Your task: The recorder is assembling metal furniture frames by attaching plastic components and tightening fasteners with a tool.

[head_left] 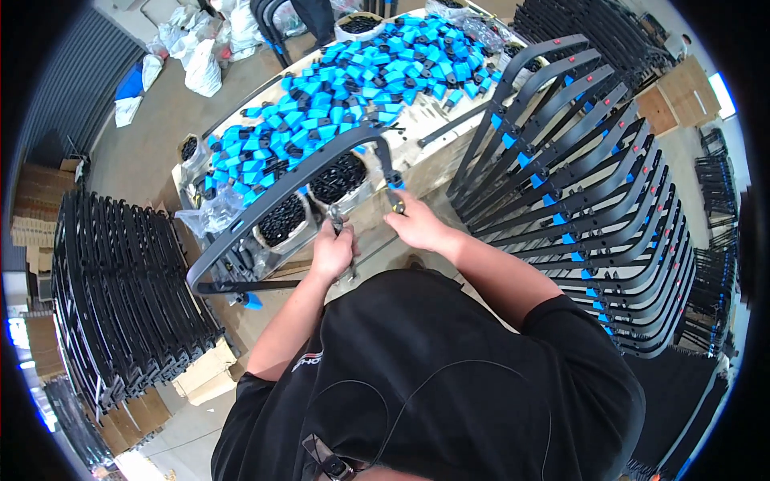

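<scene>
A worker's left hand [331, 250] grips a small tool while the right hand's [413, 224] fingers pinch a fitting on a curved black frame [281, 191] resting against the worktop [417, 128]. Right of the frame stand finished frames [577, 200]; left, a bare stack [120, 280] seemingly awaits.

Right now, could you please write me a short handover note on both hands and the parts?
Left hand: gripping a small metal tool.
Right hand: at the right end of the curved black frame, by its blue clip.
Frame lies across the table.
Done: rack of frames with blue clips on the right.
Left: pile of blue clips on the table; black frames stacked left.
</scene>
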Action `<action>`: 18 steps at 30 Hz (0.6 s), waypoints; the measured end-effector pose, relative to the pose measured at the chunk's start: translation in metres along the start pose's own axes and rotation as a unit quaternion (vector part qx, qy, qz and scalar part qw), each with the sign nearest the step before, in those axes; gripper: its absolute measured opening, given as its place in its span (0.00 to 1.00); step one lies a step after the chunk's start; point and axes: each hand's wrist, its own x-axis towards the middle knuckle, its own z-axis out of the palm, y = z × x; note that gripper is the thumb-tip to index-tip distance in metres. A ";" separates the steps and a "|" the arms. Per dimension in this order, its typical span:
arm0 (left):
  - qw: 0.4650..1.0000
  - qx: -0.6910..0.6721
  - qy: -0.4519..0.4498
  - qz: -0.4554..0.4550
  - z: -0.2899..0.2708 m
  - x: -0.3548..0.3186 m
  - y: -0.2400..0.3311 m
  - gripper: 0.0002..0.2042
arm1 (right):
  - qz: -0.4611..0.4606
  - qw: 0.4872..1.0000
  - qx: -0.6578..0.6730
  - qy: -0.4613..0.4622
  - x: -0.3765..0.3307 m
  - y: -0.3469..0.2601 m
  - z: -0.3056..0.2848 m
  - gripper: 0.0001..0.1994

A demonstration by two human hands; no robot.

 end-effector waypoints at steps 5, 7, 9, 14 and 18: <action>0.992 -0.070 -0.028 -0.105 0.057 0.030 0.030 0.25 | -0.015 0.982 -0.042 0.185 0.022 0.030 -0.070 0.26; 0.990 -0.068 -0.034 -0.115 0.075 0.042 0.038 0.27 | -0.039 0.978 -0.007 0.204 0.039 0.038 -0.085 0.24; 0.989 -0.064 -0.055 -0.123 0.088 0.052 0.049 0.32 | -0.035 0.974 0.036 0.220 0.050 0.039 -0.092 0.22; 0.986 -0.049 -0.053 -0.151 0.112 0.058 0.071 0.32 | -0.042 0.965 0.177 0.187 0.069 0.058 -0.103 0.13; 0.983 -0.080 -0.041 -0.161 0.119 0.059 0.076 0.27 | 0.043 0.939 0.306 0.154 0.086 0.078 -0.098 0.12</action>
